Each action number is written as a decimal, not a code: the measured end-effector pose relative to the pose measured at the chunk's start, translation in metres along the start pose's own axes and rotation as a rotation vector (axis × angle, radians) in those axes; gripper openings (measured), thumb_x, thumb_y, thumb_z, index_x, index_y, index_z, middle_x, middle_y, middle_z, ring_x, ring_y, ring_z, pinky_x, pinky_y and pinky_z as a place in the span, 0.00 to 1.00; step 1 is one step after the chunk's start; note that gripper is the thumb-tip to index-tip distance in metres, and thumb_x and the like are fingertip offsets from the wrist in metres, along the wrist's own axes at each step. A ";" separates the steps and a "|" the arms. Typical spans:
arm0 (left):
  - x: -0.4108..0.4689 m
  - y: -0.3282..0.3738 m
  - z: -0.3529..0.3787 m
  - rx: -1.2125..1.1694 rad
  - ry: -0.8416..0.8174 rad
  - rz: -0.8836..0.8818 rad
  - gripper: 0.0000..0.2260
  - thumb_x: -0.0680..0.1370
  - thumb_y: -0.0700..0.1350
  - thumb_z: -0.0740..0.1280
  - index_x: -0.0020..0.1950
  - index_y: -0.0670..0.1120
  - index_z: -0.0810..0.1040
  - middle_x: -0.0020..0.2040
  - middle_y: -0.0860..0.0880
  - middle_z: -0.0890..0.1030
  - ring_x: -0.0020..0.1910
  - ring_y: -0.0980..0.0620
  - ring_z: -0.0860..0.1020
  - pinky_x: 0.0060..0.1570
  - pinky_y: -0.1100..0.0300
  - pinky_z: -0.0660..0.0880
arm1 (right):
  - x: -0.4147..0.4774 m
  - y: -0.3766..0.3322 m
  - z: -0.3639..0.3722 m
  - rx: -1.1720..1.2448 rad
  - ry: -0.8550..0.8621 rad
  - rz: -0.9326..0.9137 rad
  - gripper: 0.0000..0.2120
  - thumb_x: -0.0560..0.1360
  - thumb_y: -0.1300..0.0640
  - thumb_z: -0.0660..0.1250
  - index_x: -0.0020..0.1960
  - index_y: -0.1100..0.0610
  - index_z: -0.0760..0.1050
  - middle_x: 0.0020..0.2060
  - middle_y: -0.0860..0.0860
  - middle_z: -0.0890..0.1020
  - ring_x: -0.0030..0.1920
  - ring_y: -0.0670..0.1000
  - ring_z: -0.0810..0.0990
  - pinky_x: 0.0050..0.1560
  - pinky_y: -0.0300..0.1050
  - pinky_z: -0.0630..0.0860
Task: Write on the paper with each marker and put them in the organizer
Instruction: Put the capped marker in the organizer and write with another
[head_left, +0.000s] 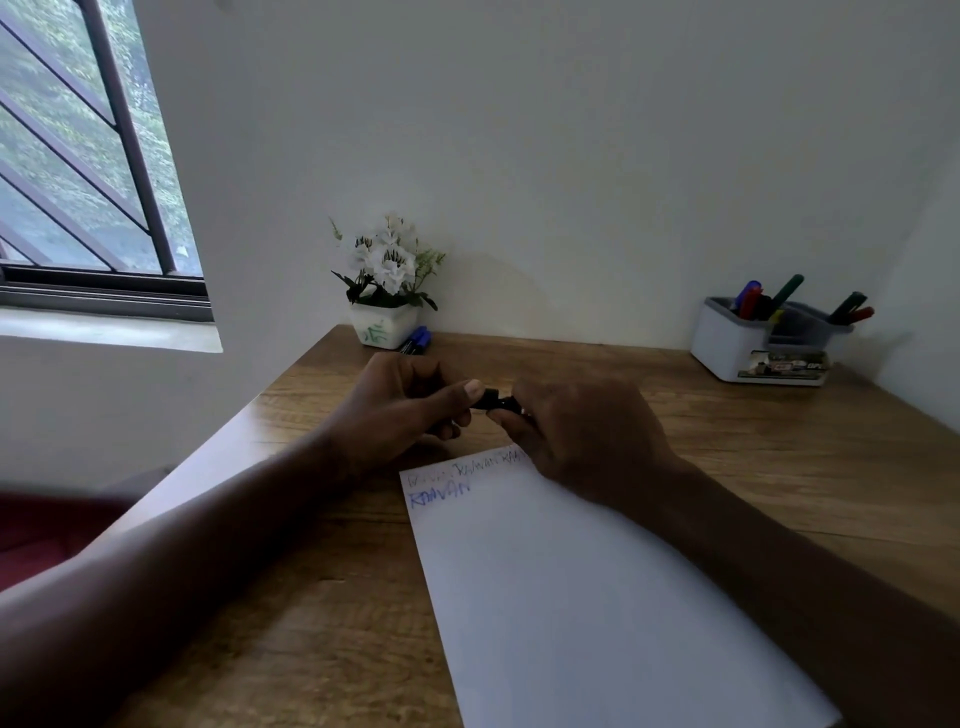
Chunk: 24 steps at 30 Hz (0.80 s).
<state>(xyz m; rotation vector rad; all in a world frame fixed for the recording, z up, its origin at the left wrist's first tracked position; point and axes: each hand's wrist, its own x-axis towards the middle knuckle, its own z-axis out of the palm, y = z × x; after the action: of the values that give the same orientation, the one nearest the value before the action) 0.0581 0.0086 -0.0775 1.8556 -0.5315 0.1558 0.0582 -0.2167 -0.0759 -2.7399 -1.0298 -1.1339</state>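
Observation:
A white sheet of paper (561, 597) lies on the wooden desk (332, 597), with handwritten words in grey and blue along its top edge. Just beyond that edge both hands meet around a black marker (496, 401). My left hand (400, 402) grips one end with curled fingers and thumb. My right hand (576, 436) grips the other end. Most of the marker is hidden inside the hands. A white and grey organizer (748, 343) at the back right holds several markers. Blue markers (418, 339) lie beside the flower pot.
A white pot of white flowers (387, 291) stands at the back of the desk against the wall. A window with dark bars (93, 182) is on the left. A dark red seat (47, 525) shows below the desk's left edge.

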 end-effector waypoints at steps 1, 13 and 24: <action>0.000 0.000 -0.001 0.040 0.031 0.022 0.14 0.75 0.54 0.71 0.48 0.42 0.84 0.41 0.45 0.86 0.39 0.49 0.84 0.42 0.54 0.79 | 0.000 -0.001 0.000 0.025 -0.003 0.027 0.19 0.82 0.39 0.56 0.46 0.50 0.76 0.33 0.48 0.82 0.30 0.53 0.78 0.29 0.44 0.68; 0.010 -0.015 -0.022 0.688 0.106 -0.098 0.08 0.72 0.54 0.77 0.49 0.59 0.83 0.48 0.61 0.82 0.47 0.61 0.80 0.46 0.59 0.77 | -0.005 0.005 -0.005 0.248 -0.020 0.243 0.16 0.79 0.47 0.53 0.44 0.51 0.76 0.34 0.46 0.78 0.34 0.47 0.74 0.35 0.45 0.63; 0.004 -0.006 -0.022 0.598 -0.102 -0.241 0.39 0.64 0.75 0.69 0.72 0.60 0.70 0.70 0.56 0.73 0.67 0.56 0.72 0.62 0.52 0.73 | -0.013 0.004 0.011 0.265 -0.175 0.276 0.13 0.81 0.46 0.60 0.61 0.47 0.79 0.50 0.49 0.81 0.48 0.51 0.78 0.42 0.43 0.64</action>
<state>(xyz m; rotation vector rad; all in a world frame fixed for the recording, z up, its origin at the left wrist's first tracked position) 0.0680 0.0295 -0.0739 2.5048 -0.3444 0.0595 0.0603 -0.2243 -0.0909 -2.6904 -0.7209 -0.6775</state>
